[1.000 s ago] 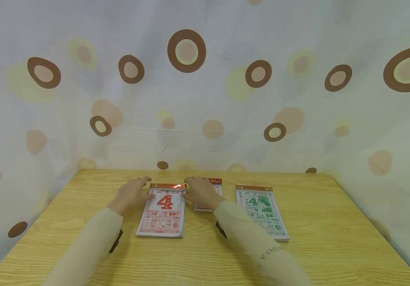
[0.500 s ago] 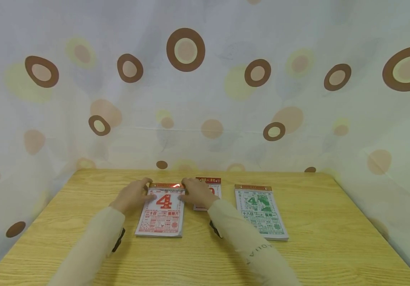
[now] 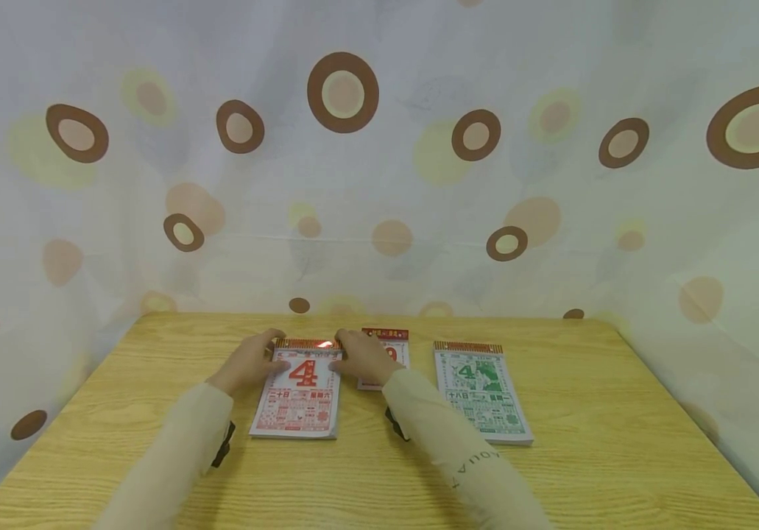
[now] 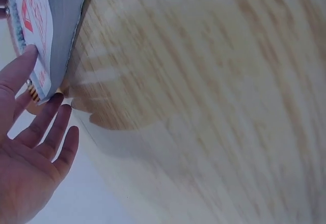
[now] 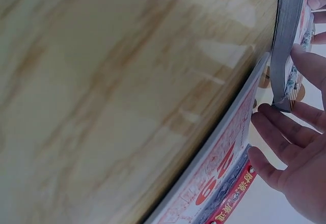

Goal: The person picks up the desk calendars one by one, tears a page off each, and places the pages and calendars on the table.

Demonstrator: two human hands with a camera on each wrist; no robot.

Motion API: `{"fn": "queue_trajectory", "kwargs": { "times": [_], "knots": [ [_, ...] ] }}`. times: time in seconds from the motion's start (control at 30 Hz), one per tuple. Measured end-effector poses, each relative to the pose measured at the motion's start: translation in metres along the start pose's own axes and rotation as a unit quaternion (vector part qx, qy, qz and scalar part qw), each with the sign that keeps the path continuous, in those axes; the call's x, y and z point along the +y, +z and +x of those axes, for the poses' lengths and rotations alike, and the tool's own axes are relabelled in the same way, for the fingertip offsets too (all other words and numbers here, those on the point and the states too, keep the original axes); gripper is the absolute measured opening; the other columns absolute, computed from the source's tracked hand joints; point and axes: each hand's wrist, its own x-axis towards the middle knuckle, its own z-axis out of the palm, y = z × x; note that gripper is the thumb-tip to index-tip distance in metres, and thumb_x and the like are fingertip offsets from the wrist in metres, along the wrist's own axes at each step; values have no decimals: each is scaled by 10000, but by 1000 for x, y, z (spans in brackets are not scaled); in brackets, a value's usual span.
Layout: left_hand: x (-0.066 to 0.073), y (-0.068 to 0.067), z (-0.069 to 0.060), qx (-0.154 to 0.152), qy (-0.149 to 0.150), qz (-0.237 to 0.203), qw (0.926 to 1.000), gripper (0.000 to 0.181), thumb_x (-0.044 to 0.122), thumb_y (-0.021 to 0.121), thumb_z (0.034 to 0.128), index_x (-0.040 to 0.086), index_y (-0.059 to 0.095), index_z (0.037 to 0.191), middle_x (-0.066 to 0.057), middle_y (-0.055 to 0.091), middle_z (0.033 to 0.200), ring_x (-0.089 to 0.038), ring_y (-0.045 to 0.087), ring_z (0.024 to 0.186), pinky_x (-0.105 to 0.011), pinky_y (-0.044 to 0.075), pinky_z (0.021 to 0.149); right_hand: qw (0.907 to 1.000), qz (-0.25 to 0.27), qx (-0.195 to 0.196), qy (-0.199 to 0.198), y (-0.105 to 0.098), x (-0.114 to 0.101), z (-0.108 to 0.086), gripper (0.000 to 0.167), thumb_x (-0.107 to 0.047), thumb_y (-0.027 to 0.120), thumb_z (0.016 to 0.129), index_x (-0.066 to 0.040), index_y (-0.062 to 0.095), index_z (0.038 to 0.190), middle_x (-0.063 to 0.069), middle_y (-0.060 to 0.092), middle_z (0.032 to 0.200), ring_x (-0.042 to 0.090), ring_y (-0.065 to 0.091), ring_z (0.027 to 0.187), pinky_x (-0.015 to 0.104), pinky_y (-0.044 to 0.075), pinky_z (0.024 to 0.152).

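A thick tear-off calendar (image 3: 296, 408) with a large red 4 lies on the table, left of centre in the head view. My left hand (image 3: 249, 362) holds its upper left corner, thumb on the page and fingers at the edge. At the upper right corner, my right hand (image 3: 366, 358) grips it the same way. Both wrist views show the thumbs against the front of the page block. A smaller red-printed calendar (image 5: 206, 186) lies just right of my right hand, partly covered by it in the head view. The right forearm overlaps a green-printed calendar (image 3: 488, 397).
The wooden table (image 3: 591, 456) ends at a hanging cloth (image 3: 392, 177) with brown and beige circles at its back. That cloth also rises along both sides. Bare tabletop shows right of the green calendar and in front of the red one.
My right hand has shifted slightly left onto the red calendar's upper right corner, uncovering more of the small calendar. The left hand stays at its corner.
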Motion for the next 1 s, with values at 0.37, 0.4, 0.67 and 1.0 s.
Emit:
{"fn": "queue_trajectory", "kwargs": {
  "times": [0.37,0.4,0.67,1.0],
  "knots": [
    [0,2,1,226,-4,-459,9987,554,115,691,800,0,441,1281,-223,552,1118,-341,592,966,-395,532,791,9886,1466,171,312,1,1,0,423,-149,640,853,-45,488,1234,89,567,1170,207,570,1012,313,505,833],
    [1,2,1,253,-32,-507,9984,557,111,695,796,6,442,1282,-218,548,1119,-339,595,963,-383,537,780,9864,1593,255,320,1,1,1,398,-129,631,858,-40,497,1222,99,568,1159,215,569,1009,319,507,827],
    [1,-3,-3,375,-158,-881,9953,498,108,646,836,35,446,1286,-210,516,1143,-310,598,938,-335,551,728,9712,2217,829,280,-2,-1,1,282,-108,622,859,-22,550,1117,130,578,1072,240,581,949,319,517,786],
    [2,-13,-7,546,-9,-1140,9920,454,152,632,856,17,479,1261,-221,518,1138,-310,614,882,-347,551,710,9597,2607,1040,115,-5,-1,0,252,-81,638,840,-36,564,1077,117,589,1025,216,598,878,265,526,704]
  ]
}}
